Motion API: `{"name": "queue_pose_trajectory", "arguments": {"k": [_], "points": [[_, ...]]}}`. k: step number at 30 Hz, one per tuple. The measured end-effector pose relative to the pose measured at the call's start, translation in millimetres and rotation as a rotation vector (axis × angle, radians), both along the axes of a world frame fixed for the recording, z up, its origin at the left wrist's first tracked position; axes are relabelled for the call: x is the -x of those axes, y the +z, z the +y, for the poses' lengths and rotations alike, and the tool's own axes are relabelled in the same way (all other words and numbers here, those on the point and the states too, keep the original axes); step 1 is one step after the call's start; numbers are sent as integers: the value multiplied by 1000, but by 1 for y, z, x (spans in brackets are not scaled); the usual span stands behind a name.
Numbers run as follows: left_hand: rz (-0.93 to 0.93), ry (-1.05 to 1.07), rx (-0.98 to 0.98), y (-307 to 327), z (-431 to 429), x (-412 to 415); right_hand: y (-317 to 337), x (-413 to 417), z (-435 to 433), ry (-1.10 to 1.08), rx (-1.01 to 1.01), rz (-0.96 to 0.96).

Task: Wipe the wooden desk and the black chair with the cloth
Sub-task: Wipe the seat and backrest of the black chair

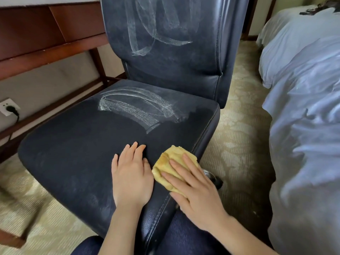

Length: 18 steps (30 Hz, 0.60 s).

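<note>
A big black leather chair (pixel 114 137) fills the middle of the view. Its soft seat has white smeary streaks (pixel 136 109) near the back, and more white streaks (pixel 156 26) curl across the tall backrest. The left hand (pixel 131 173) lies flat on the front of the seat with its fingers (pixel 135 150) spread wide and holding nothing. Just beside it, the right hand (pixel 195 188) presses a fluffy yellow cloth (pixel 171 161) down on the front right edge of the seat. Its fingers (pixel 176 165) lie stretched out flat on top of the cloth, not curled round it. The cloth is bunched up and touches the seam of the seat. The brown wooden desk (pixel 46 39) stands behind the chair on the left. A white wall socket with a black plug (pixel 8 107) sits low under it. A bed with pale blue-white sheets (pixel 303 107) is on the right. The floor is a yellow patterned carpet (pixel 237 135). Something shiny (pixel 207 174) under the seat may be part of the chair's base
</note>
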<state>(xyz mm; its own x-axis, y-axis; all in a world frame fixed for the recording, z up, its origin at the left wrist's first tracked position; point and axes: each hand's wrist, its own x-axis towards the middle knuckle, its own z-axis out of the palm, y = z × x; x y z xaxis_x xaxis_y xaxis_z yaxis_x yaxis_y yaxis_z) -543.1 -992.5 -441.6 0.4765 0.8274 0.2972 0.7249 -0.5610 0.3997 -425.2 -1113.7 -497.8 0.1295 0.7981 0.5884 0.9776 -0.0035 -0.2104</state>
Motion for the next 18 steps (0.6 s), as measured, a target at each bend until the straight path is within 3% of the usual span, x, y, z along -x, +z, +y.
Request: {"name": "queue_pose_trajectory", "arguments": {"k": [7, 12, 18], "points": [[22, 4, 0, 0, 1, -1, 18, -68, 27, -174, 270, 162], [45, 9, -4, -2, 2, 2, 28, -128, 52, -162, 249, 427], [41, 9, -10, -1, 1, -1, 55, -180, 86, -184, 265, 471]]}}
